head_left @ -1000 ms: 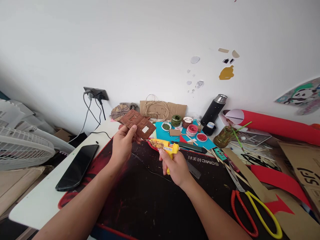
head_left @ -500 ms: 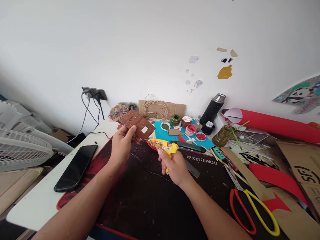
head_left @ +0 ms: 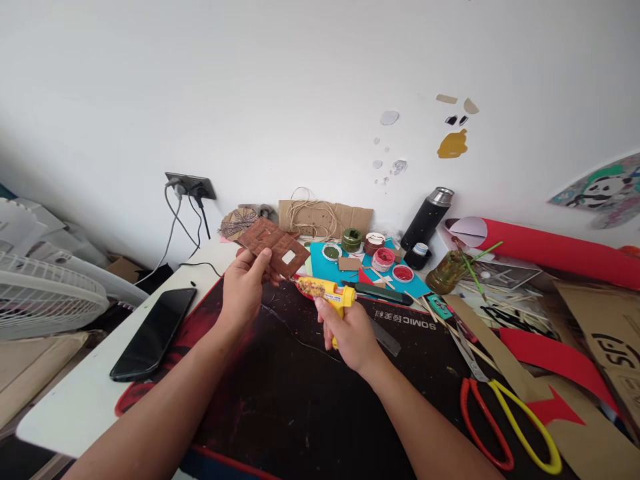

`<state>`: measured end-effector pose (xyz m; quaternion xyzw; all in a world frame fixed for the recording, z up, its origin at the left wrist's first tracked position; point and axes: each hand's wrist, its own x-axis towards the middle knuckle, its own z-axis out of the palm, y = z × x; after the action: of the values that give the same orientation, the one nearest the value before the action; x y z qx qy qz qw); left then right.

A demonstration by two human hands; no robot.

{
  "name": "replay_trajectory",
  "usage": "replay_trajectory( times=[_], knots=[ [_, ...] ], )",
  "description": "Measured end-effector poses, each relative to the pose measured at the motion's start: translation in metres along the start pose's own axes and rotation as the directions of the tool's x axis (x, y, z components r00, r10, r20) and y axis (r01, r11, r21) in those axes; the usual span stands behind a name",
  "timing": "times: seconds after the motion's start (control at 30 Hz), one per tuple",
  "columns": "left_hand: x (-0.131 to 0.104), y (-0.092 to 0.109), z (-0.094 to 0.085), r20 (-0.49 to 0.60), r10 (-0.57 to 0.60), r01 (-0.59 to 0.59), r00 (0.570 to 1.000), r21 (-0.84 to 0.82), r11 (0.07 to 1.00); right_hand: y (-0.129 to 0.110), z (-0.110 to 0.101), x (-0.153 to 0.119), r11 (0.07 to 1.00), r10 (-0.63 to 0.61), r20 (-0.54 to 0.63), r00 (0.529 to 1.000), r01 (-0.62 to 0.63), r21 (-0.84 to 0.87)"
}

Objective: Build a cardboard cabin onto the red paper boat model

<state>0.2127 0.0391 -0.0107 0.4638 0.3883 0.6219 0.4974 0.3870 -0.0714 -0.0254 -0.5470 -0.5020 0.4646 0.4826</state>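
Card [head_left: 274, 245] held up and tilted over the back of the dark mat [head_left: 300, 420], brown, with holes cut in it. Pinched at its near edge by the fingers of the left hand [head_left: 241, 290]. Can see the yellow glue gun [head_left: 334, 296] in the right hand [head_left: 353, 337], with fingers wrapped tight around its grip. Pointing left, with its tip close to the low edge of the card; cannot tell if touching. Behind the gun, can see blue paper [head_left: 320, 270] with a pink pot [head_left: 383, 260] on it. Farther right, can spot a black flask [head_left: 425, 220], leaning, and a jar [head_left: 444, 275] with brushes. Near the right arm, can find scissors [head_left: 479, 377], open. Left of the mat, can see a black phone [head_left: 153, 333] flat on the white surface [head_left: 65, 413].
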Motion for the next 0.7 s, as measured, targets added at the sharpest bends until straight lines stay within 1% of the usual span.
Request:
replay_trajectory(
  times=[0.37,0.7],
  knots=[
    [-0.0005,0.0009,-0.0017,0.016,-0.013,0.012,1.0,0.015,1.0,-0.0017,-0.0021,0.0006,1.0,-0.016,-0.018,1.0,0.016,-0.023],
    [-0.0015,-0.0012,-0.0015,0.059,0.019,-0.023,0.998,0.064,0.998,-0.0023,-0.0001,0.0002,1.0,-0.009,-0.012,1.0,0.009,-0.015]
  ],
)
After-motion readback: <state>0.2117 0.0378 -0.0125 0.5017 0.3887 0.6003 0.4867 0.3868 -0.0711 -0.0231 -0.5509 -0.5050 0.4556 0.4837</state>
